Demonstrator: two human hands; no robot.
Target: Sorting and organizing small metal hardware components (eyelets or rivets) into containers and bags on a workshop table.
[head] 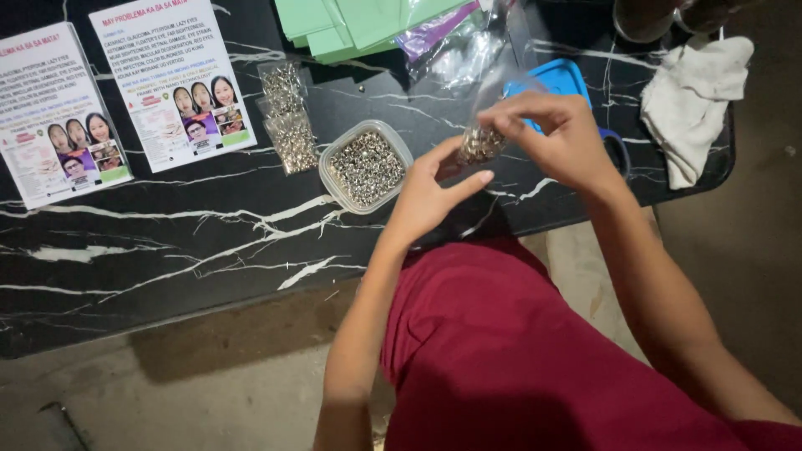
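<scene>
Item 1: small clear plastic bag part-filled with tiny silver metal beads (480, 144). You hold it in the air above the near edge of the black white-veined marble-pattern counter (167, 242), just right of the tub.

Item 2: your right hand (561, 138). Its fingers are pinched closed on the top of the bag.

Item 3: your left hand (430, 190). Its fingers are partly open, the thumb stretched out, the fingertips touching the bag's lower left side.

Item 4: rounded clear plastic tub full of the same silver beads (366, 166), standing on the counter just left of your left hand.

Item 5: 2 filled clear bead packets (288, 117), lying flat left of the tub.

Item 6: 2 printed white leaflets with small photographs (109, 92), far left.

Item 7: stack of pale green paper sheets (351, 25), at the back.

Item 8: blue plastic lid (558, 79), behind your right hand.

Item 9: crumpled white cloth (693, 100), at the counter's right end.
</scene>
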